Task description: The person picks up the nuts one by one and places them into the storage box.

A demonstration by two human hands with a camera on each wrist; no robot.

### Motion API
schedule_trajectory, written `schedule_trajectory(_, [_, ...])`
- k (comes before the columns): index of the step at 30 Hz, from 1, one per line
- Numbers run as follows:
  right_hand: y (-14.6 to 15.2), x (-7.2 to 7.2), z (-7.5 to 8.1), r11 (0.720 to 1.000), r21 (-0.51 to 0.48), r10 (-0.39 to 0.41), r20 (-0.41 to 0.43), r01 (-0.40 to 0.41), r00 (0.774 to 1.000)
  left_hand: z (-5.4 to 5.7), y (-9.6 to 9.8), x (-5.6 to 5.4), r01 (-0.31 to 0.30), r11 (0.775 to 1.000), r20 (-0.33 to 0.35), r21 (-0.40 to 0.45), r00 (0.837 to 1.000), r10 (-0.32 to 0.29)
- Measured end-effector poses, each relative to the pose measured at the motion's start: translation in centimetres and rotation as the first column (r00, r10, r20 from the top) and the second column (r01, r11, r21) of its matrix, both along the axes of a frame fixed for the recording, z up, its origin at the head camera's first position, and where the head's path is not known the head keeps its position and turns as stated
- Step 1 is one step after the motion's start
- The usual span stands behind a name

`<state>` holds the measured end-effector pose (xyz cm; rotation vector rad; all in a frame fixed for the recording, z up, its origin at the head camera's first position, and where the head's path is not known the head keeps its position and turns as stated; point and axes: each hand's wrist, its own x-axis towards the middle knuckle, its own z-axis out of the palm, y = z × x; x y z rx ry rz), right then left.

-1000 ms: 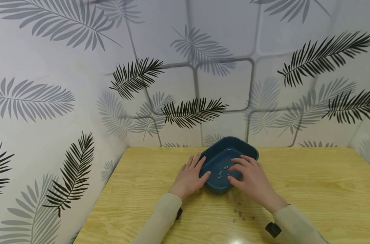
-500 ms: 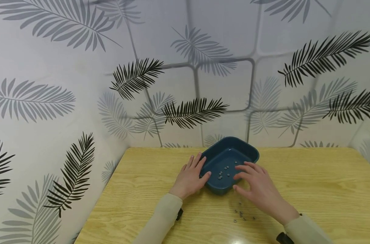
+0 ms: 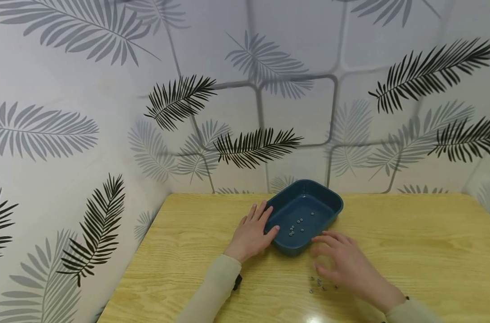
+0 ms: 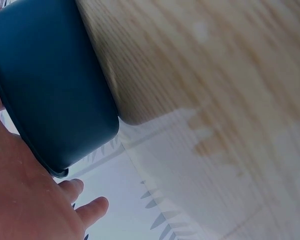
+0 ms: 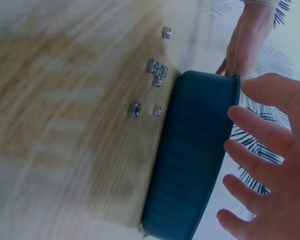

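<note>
A blue rectangular basin stands on the table, with several small silver metal rings on its floor; they resemble nuts or tiny bearings. My left hand rests on its left rim, fingers fairly straight. The left wrist view shows that hand along the rim, with fingertips past a corner. My right hand is near the basin's right front side, above the table, fingers loosely spread and holding nothing visible. Several more metal rings lie on the wood before the basin, near the right hand.
The light wooden table reaches back to a wall printed with leaves. The basin's far corner is close to that wall. A second patterned wall runs along the left side.
My right hand has moved from over the basin, right and toward the person, to near the loose rings. One more ring shows inside the basin. My left hand has stayed at the rim.
</note>
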<state>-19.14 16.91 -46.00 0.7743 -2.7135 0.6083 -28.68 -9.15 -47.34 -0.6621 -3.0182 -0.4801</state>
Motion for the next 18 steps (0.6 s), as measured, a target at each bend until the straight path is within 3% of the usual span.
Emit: schedule_trajectory(18, [-0.2,1.0,-2.1,0.983,0.1,0.14,0.121,-0.152,0.983,-0.4,0.1,-0.1,-0.006,1.0,-0.002,0.0,1.0,0.006])
